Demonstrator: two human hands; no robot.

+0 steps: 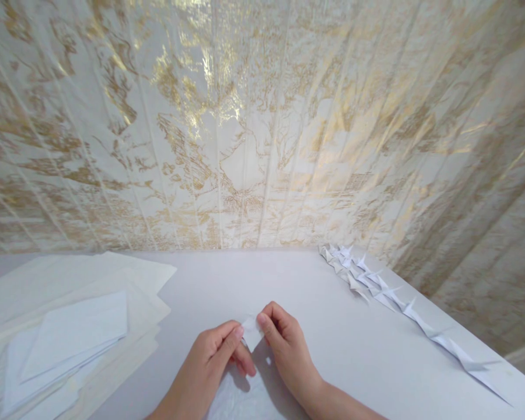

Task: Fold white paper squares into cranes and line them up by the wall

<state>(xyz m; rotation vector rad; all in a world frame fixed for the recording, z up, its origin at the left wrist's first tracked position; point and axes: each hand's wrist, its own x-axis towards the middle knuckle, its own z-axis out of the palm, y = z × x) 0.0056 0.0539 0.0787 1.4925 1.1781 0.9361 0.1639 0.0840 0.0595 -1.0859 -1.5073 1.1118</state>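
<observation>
A small piece of folded white paper [251, 333] is held up just above the white table, between my two hands. My left hand [219, 356] pinches its left side between thumb and index finger, the other fingers hanging loosely below. On the right side, my right hand [284, 344] grips the paper with thumb and bent index finger. The folds are too small and pale to make out clearly.
Several folded white paper figures with pointed tips [376, 286] stand in rows along the table's right edge. Loose white sheets [83, 326] lie over larger cream sheets [144, 280] at left. Gold-patterned curtains [245, 146] hang behind the table [245, 274].
</observation>
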